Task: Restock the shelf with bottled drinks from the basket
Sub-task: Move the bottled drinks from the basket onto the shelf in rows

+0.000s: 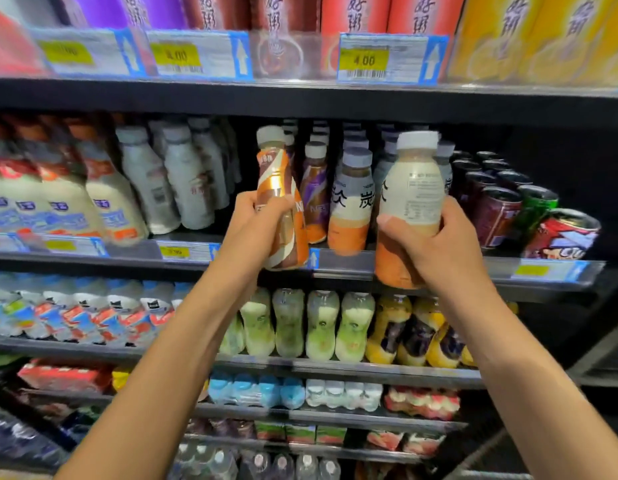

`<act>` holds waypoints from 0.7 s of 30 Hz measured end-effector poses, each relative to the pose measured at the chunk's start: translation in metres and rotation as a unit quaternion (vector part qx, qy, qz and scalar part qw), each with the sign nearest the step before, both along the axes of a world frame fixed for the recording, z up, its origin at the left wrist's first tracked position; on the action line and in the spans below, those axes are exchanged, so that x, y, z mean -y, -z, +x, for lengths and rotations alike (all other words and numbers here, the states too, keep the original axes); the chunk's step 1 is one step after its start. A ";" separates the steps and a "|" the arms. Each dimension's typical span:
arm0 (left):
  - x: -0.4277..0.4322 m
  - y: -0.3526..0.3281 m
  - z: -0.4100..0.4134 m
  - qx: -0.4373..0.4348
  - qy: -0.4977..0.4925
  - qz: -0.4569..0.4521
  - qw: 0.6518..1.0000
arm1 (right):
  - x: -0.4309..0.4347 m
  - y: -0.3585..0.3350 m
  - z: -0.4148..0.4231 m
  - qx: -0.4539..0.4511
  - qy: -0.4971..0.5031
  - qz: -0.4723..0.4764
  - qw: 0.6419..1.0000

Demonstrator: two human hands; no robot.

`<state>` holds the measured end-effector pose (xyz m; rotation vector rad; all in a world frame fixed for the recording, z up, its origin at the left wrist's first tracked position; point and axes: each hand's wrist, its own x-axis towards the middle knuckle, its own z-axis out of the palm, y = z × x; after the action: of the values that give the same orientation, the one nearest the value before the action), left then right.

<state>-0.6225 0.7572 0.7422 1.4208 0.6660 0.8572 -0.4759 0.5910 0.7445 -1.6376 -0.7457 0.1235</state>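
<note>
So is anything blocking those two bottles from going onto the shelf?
The front spots look taken: a purple bottle and a cream-orange bottle stand on the shelf behind the held striped bottle and pale bottle.

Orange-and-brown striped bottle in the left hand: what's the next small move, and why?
Probably lift the orange-and-brown striped plastic bottle slightly, then ease it forward. The left hand grips it tilted, its base level with the grey shelf rail, in front of the lane left of the purple-and-orange bottle. The right hand holds a cream-and-orange bottle clear of it.
</note>
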 end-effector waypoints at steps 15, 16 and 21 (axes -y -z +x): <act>-0.075 0.013 0.050 -0.069 -0.075 0.045 0.994 | -0.047 0.006 0.057 -0.025 0.057 -0.063 0.996; -0.078 0.015 0.051 -0.072 -0.072 0.046 0.994 | -0.048 0.009 0.058 -0.027 0.059 -0.071 0.995; -0.088 0.021 0.056 -0.093 -0.064 0.061 0.992 | -0.050 0.020 0.065 -0.022 0.067 -0.103 0.992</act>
<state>-0.5667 0.8448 0.7212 1.5943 0.8648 0.8843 -0.4106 0.6411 0.7244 -1.8699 -0.6030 0.1445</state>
